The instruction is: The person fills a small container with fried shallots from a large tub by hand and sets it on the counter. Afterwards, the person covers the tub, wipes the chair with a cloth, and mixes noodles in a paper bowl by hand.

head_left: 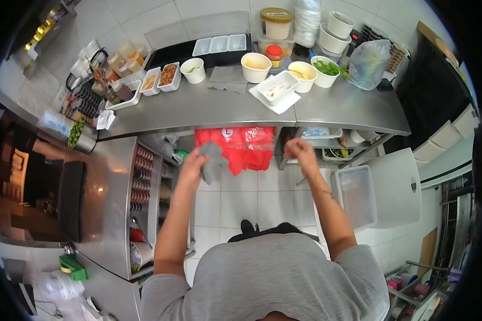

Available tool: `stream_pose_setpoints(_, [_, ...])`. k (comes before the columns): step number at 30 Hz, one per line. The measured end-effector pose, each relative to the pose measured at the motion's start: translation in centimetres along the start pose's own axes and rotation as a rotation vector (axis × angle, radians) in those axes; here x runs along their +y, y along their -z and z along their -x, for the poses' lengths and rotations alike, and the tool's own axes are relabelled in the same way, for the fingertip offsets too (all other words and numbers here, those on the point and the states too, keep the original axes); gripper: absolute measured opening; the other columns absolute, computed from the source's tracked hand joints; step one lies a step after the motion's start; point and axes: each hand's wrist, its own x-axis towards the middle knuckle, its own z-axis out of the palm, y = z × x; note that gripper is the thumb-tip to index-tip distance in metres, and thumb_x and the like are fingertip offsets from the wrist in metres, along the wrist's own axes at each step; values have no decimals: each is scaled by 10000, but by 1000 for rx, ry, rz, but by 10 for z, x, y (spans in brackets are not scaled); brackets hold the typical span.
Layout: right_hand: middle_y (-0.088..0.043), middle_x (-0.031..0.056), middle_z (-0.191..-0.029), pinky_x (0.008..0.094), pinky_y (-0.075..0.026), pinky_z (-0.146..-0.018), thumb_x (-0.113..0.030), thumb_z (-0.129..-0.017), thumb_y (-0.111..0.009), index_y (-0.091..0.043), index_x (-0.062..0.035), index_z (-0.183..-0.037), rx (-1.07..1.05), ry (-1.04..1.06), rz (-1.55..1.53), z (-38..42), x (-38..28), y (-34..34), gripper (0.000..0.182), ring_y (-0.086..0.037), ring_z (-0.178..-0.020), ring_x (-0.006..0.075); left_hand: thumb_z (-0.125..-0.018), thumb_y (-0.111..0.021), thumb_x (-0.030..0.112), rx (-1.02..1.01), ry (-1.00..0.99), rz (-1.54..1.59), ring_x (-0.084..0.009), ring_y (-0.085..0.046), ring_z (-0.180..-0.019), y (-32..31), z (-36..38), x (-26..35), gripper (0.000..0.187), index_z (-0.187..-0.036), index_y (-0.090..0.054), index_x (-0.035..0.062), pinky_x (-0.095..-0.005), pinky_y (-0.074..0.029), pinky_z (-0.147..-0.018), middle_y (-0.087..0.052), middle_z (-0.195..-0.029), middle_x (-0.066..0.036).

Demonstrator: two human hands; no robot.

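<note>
**Grey cloth raised before a crowded kitchen bench**

A person in a grey shirt is standing at the corner of a steel bench (209,107), seen from above, with both arms lifted forward. The left hand (194,163) is clutching a crumpled grey cloth (213,161), its grip wrapped tightly around the fabric, which is hanging just in front of a red plastic bag (246,147) draped below the bench edge. The right hand (301,151) is hovering well apart from the cloth, fingers curled inward into a narrow grip; whether anything is pinched in it cannot be told through the motion blur.

On the bench, a white rectangular tray (277,85) is sitting on a sheet of paper, near a bowl of green leaves (325,70) and a bowl of yellow sauce (256,66). A red-lidded jar (274,54) is standing between them, further back. To the person's right, a clear plastic bin (356,195) is resting against a white chair (396,187).
</note>
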Motion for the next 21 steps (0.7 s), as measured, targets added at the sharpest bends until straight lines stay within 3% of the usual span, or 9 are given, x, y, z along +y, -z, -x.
stream_pose_setpoints(3, [-609,46,-736,247,-468,-560,-254,-876,-591,-571,-46,-827,221,-21,-65,-37,-41,7,214,-598,-631,130,-811,-534,32,46,-120,175,-205,-607,-931,19,-44,48,275,-1082,-534,-16,-333,-484,-846,-625,-1000,-102])
stream_pose_setpoints(4, [-607,50,-733,251,-472,-551,-266,-871,-595,-563,-45,-809,267,18,-87,-50,-51,12,231,-600,-617,138,-844,-522,83,94,-150,182,-249,-602,-993,34,-70,49,287,-1114,-512,-12,-371,-478,-906,-604,-1072,-132])
stream_pose_setpoints(7, [-605,59,-731,259,-477,-523,-268,-871,-591,-562,-41,-814,382,-3,-109,-96,-79,27,236,-604,-592,148,-866,-536,155,138,-165,231,-273,-608,-964,57,-128,55,291,-1097,-512,-22,-390,-477,-884,-607,-1040,-140])
stream_pose_setpoints(10, [-607,79,-736,272,-492,-504,-250,-872,-573,-554,-19,-849,390,24,-133,-143,-90,44,233,-616,-577,172,-880,-542,247,481,-99,-993,-375,-566,-929,80,-172,45,386,-1132,-484,-41,-414,-454,-848,-572,-1049,-208])
stream_pose_setpoints(13, [-607,94,-740,287,-520,-519,-209,-869,-551,-538,8,-879,374,-46,-133,-186,-99,50,218,-631,-592,194,-886,-531,301,728,-546,-1243,-424,-501,-973,77,-179,-3,446,-1172,-472,-36,-447,-405,-871,-521,-1082,-249])
stream_pose_setpoints(16, [-609,125,-773,308,-545,-552,-166,-861,-531,-523,31,-889,388,-59,-197,-211,-95,52,199,-636,-626,213,-882,-538,304,750,-591,-1212,-405,-480,-1007,75,-169,-13,465,-1206,-466,-22,-452,-378,-894,-491,-1104,-238])
stream_pose_setpoints(19, [-599,130,-760,309,-544,-529,-160,-858,-522,-510,44,-869,419,-28,-223,-234,-95,50,205,-627,-598,207,-877,-548,273,801,-585,-1382,-397,-491,-977,71,-174,-13,415,-1188,-481,5,-462,-395,-865,-490,-1079,-216])
stream_pose_setpoints(21, [-599,110,-761,295,-527,-526,-174,-860,-532,-517,22,-876,426,0,-241,-247,-92,49,196,-628,-622,195,-872,-554,246,861,-482,-1442,-392,-497,-968,62,-181,-10,368,-1161,-489,27,-464,-415,-834,-492,-1057,-199])
